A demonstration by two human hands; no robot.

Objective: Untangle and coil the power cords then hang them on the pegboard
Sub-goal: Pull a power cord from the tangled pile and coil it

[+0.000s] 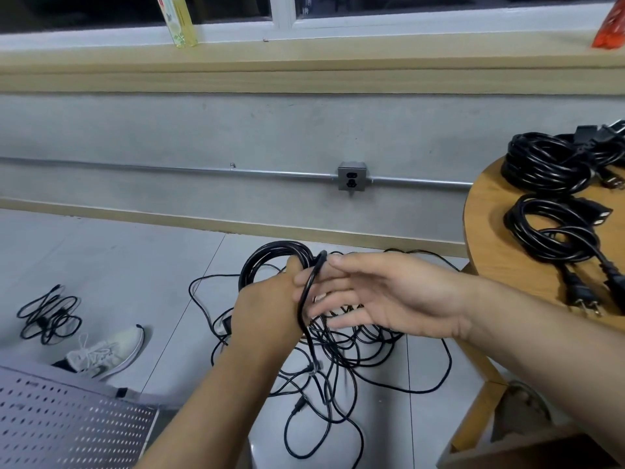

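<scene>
My left hand grips a partly wound coil of black power cord held up over the floor. A loose strand of the same cord runs down across the fingers of my right hand, which is spread with straight fingers against it. Below both hands a tangled heap of black cord lies on the floor tiles. A grey pegboard lies at the lower left.
A round wooden table at the right carries two coiled cords with plugs. A small cord bundle and a white shoe lie on the floor at left. A wall socket sits on a metal conduit.
</scene>
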